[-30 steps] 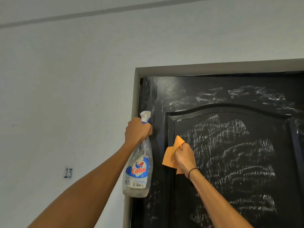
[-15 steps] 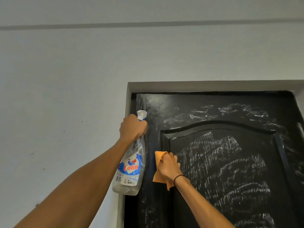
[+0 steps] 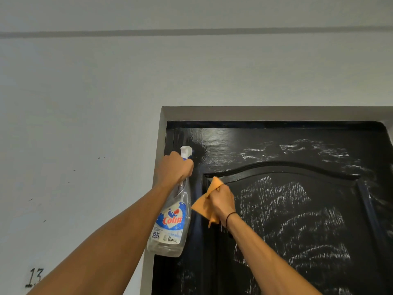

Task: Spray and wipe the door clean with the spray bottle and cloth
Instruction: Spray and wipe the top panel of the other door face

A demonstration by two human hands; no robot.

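Head view shows the black door (image 3: 276,209) filling the lower right, its upper left corner tucked into the pale frame (image 3: 162,128), with whitish streaks across the top rail and the arched inner panel. Against the left edge of that panel, just below the arch moulding, the right hand (image 3: 223,202) grips a bunched orange cloth (image 3: 207,204), fingers curled tight round it; a dark band circles the wrist. Just to its left, over the door's left stile, the left hand (image 3: 174,170) has its fingers wrapped around the neck of a clear spray bottle (image 3: 170,226), white nozzle poking above the fist and aimed at the door, the body hanging down across the frame edge. The two hands are near each other but apart. Left of the frame spreads bare grey wall (image 3: 74,103), marked "13" low down.
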